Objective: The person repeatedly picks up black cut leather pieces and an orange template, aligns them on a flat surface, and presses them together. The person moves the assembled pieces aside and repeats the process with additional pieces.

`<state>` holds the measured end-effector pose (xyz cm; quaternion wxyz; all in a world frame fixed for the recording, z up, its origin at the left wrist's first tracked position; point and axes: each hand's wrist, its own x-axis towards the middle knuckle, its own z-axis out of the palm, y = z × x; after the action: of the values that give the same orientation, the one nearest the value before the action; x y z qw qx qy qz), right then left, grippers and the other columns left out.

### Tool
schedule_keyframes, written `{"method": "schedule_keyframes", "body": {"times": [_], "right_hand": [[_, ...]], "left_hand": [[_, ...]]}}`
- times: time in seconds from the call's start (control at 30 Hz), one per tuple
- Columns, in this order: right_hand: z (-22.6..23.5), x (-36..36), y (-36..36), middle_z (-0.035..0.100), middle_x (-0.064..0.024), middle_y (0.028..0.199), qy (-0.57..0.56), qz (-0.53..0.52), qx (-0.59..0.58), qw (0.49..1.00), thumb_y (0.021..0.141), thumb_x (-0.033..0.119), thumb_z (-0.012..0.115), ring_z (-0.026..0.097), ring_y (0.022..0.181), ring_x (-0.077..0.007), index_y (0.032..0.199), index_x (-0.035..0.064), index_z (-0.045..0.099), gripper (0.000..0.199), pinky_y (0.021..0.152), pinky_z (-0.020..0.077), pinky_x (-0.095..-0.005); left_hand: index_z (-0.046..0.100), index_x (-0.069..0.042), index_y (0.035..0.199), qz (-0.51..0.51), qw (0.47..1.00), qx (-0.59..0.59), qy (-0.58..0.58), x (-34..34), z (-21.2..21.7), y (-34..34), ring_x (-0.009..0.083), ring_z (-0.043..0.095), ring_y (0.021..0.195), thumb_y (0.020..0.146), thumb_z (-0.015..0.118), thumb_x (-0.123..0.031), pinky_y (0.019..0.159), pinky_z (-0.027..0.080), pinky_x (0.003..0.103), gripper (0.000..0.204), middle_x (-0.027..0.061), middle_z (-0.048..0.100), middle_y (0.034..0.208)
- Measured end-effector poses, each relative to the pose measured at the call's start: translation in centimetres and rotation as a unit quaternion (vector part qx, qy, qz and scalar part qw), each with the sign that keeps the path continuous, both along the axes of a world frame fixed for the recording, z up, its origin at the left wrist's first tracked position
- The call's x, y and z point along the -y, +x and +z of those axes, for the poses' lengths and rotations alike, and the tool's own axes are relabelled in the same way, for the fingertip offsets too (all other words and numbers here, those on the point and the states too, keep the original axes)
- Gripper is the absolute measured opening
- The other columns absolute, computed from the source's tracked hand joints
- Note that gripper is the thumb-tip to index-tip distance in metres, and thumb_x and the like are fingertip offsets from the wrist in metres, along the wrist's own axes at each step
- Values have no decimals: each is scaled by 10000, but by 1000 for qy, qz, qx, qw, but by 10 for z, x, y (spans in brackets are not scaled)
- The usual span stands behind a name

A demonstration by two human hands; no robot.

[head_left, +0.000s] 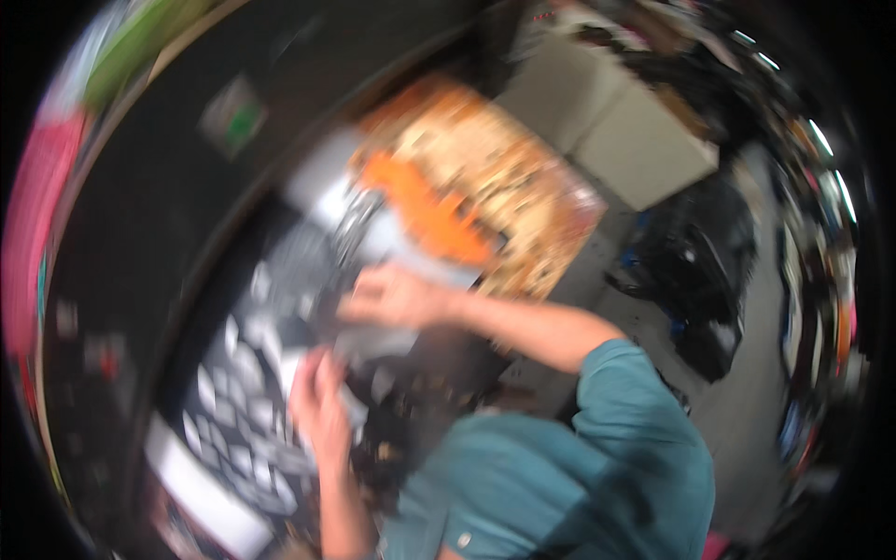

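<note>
My left hand (320, 401) is low over a dark work surface, its fingers drawn together and blurred. Above and to its right, my right hand (399, 295) reaches in from the right with curled fingers. A thin greyish flat piece (378, 343) shows between the two hands, and both seem closed at its edges. Smear hides what exactly they grip. Around the left hand, several pale flat pieces (224, 387) lie on the dark surface. Beyond the right hand lies an orange object (429, 213), too blurred to name, beside shiny metal-looking items (357, 224).
A worn wooden board (467, 140) lies under the orange object. Grey-beige boxes (607, 121) stand at the far right, with black bags (700, 271) below them on the grey floor (719, 420). A dark panel (187, 196) runs along the left; a white strip (210, 495) lies at the lower left.
</note>
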<state>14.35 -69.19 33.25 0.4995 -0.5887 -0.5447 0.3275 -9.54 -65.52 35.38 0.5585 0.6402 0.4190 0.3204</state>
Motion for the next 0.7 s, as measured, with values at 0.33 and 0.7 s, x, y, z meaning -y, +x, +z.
{"method": "schedule_keyframes", "body": {"times": [0.33, 0.7], "right_hand": [[38, -13, -32, 549, 71, 747, -193, -5, -338, 921, 1115, 420, 578, 502, 691, -56, 860, 73, 710, 450, 637, 414, -241], [24, -6, -44, 606, 53, 826, -102, 7, -445, 890, 1137, 335, 561, 556, 751, -45, 902, 96, 688, 359, 620, 467, -239]], "left_hand": [[544, 4, 978, -5, 993, -113, 33, -19, 33, 43, 183, 703, 694, 877, 904, -287, 633, 565, 326, 474, 126, 711, 839], [562, -5, 938, -5, 970, -35, 240, -32, -9, 37, 277, 599, 620, 1044, 660, -80, 574, 494, 392, 162, 109, 598, 746]]}}
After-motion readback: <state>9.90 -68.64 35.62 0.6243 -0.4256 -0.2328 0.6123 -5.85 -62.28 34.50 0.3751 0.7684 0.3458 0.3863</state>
